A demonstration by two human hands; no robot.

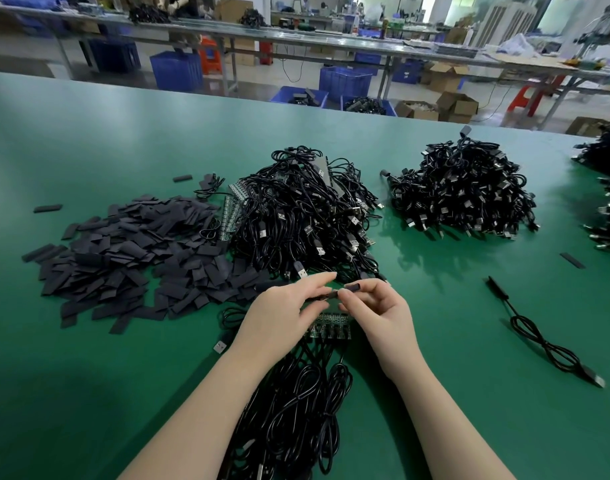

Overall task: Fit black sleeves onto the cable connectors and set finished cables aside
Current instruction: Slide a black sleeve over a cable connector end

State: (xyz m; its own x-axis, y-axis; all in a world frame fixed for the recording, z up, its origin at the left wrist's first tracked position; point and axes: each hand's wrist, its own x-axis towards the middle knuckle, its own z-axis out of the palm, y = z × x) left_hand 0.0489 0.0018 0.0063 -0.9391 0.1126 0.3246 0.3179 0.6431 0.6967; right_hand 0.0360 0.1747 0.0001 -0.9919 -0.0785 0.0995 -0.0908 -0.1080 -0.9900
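- Over the green table (89,358), near the front edge, I've got both hands together: left hand (279,317) pinches a connector end, right hand (376,306) pinches a black sleeve (352,287) at its tip.
- To do this well, I reckon: line the sleeve mouth square with the connector, then push straight, no twisting.
- Sleeve looks short, flat, matte black; same as the sleeve pile (130,258) on the left.
- Cable bundle (296,410) trails toward me under the wrists; one finished cable (545,341) lies well apart, right side.
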